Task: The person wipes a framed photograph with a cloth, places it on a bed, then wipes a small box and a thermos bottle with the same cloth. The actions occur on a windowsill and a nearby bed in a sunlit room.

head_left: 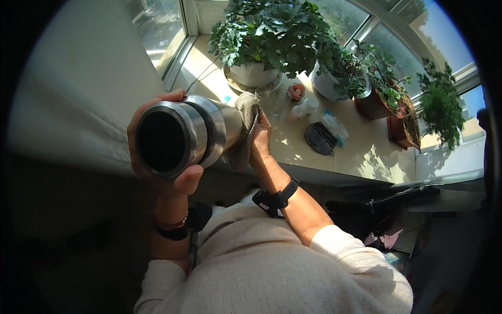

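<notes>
A stainless steel vacuum flask [213, 135] with a black-topped lid points its lid end toward me, tilted in the air. Around the lid end curl the fingers and thumb of my left hand [188, 176]. Farther along the body, my right hand [262, 133] presses a grey-brown cloth [246, 114] against the flask's side. The far end of the flask is covered by the cloth and my right hand. Both hands are above the front edge of a tiled window ledge [290, 157].
On the ledge stand a leafy plant in a white pot [253, 74], further potted plants [378, 98], a clear drinking glass [283, 98], a white bottle [308, 108], a small orange pot [297, 91], a dark pouch [321, 138] and a plastic packet [334, 125]. A curtain [86, 78] hangs at left.
</notes>
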Motion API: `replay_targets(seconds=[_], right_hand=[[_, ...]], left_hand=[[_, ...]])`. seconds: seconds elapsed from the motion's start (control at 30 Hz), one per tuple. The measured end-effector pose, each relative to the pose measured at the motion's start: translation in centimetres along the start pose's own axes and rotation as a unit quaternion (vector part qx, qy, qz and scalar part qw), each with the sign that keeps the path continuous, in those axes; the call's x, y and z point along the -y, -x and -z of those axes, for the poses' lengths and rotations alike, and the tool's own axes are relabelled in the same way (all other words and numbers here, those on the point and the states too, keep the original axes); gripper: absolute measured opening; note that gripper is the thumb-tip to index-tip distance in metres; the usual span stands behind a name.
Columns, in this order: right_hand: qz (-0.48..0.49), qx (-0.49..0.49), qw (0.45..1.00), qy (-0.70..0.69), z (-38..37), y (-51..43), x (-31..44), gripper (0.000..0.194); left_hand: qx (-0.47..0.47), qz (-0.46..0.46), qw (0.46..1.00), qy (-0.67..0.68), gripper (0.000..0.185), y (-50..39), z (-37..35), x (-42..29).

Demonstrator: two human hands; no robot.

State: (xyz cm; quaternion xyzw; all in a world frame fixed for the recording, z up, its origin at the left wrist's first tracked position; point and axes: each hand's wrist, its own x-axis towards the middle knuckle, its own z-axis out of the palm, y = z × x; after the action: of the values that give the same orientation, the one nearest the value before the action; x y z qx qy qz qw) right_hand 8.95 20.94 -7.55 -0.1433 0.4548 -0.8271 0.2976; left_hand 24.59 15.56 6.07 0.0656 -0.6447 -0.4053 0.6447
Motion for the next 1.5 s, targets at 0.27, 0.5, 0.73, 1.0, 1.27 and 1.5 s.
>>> replay_targets(seconds=[0.27, 0.5, 0.73, 1.0, 1.27, 1.5], right_hand=[[0.319, 0.146, 0.928, 0.124, -8.7, 6.1, 6.1, 0.029], [0.498, 0.242, 0.780, 0.292, -10.8, 5.8, 8.7, 0.040], [0.397, 0.301, 0.814, 0.299, -7.7, 2.5, 7.3, 0.041], [0.273, 0.221, 0.877, 0.328, 0.5, -2.2, 3.0, 0.032], [0.060, 0.117, 0.989, 0.069, 1.9, -4.3, 1.6, 0.027], [0.003, 0.207, 0.977, 0.046, 2.0, -4.1, 4.2, 0.027]], left_hand=[[-0.123, 0.178, 0.976, -0.004, 0.054, 2.2, 0.1, 2.2], [-0.136, 0.184, 0.971, 0.076, 0.053, 1.9, 2.3, 0.8], [-0.097, 0.150, 0.973, 0.143, 0.083, 0.8, 1.8, -0.5], [-0.090, 0.094, 0.991, 0.044, 0.105, -2.3, 2.3, -1.1], [-0.118, 0.073, 0.990, 0.020, 0.112, -4.2, 1.1, -3.1], [-0.215, 0.067, 0.973, -0.059, 0.107, -6.6, 1.1, -5.7]])
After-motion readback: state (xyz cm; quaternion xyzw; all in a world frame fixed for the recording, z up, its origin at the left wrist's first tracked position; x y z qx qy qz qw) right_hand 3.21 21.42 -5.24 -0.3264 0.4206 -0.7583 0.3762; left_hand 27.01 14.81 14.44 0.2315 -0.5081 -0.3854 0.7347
